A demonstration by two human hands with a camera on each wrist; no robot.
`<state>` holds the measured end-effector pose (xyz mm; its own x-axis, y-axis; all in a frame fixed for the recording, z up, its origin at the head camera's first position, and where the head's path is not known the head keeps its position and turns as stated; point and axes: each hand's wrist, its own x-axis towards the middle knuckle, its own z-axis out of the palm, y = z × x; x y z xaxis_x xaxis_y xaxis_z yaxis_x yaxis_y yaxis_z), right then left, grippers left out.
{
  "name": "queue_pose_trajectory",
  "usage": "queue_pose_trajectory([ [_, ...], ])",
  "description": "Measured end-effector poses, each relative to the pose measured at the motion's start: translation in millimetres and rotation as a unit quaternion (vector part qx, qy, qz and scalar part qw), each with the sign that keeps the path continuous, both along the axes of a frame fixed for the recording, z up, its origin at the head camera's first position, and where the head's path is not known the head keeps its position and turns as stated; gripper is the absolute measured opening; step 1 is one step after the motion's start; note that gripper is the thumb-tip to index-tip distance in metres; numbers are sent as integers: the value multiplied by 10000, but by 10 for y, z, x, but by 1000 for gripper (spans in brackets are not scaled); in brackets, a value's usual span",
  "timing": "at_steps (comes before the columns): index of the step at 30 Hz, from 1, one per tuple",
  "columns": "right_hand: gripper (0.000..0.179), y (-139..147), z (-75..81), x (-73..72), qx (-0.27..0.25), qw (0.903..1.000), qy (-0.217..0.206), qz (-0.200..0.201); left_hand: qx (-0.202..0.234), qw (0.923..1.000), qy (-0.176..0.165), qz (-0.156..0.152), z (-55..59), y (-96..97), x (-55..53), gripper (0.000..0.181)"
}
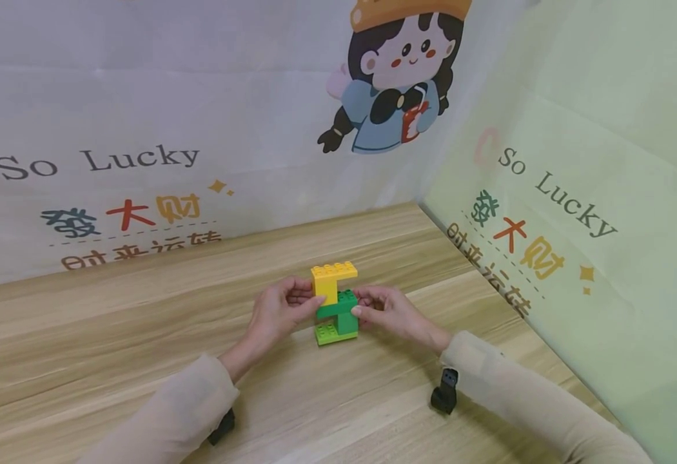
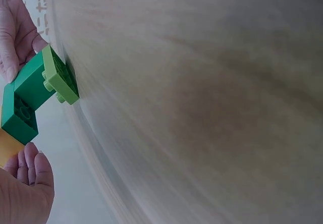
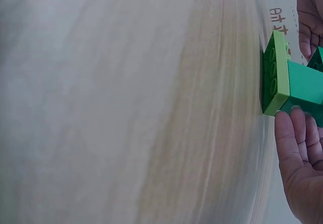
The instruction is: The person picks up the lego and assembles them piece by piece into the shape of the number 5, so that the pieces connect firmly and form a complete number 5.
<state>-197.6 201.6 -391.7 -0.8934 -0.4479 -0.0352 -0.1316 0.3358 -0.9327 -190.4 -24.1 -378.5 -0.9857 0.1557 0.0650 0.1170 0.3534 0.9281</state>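
Observation:
A stack of toy building bricks stands between the two hands in the head view. Its top is a long yellow brick [image 1: 344, 270] on a taller yellow brick [image 1: 326, 291]. Under these come a dark green brick [image 1: 329, 310], a green brick [image 1: 347, 322] and, lowest, a lime green brick [image 1: 336, 338] with studs. My left hand [image 1: 277, 310] pinches the lower yellow brick from the left. From the right, my right hand [image 1: 393, 314] grips the green bricks with thumb and fingers. The lime brick's hollow underside shows in the right wrist view, so the stack is tilted or raised.
A wood-grain table [image 1: 112, 341] lies beneath the hands. Printed cloth walls rise at its back [image 1: 257, 116] and right side [image 1: 623, 161]. Black wrist straps [image 1: 445, 391] hang under the sleeves.

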Motion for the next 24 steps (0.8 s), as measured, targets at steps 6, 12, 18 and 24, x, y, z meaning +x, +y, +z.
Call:
queue_pose_trajectory([
  [6,39,-10,9,-32,-50,9999,-149,47,-88,9999,-8,108,5,-2,-46,29],
  [12,39,-45,7,-52,-80,9996,-253,-84,-132,9995,-218,167,3,-6,-89,29],
  [18,33,-73,3,-57,29,9992,-358,-166,-191,9991,-290,239,-18,-15,-127,27],
  [24,30,-101,3,-92,87,9981,-543,-274,-360,9984,-318,313,-31,-24,-183,29],
])
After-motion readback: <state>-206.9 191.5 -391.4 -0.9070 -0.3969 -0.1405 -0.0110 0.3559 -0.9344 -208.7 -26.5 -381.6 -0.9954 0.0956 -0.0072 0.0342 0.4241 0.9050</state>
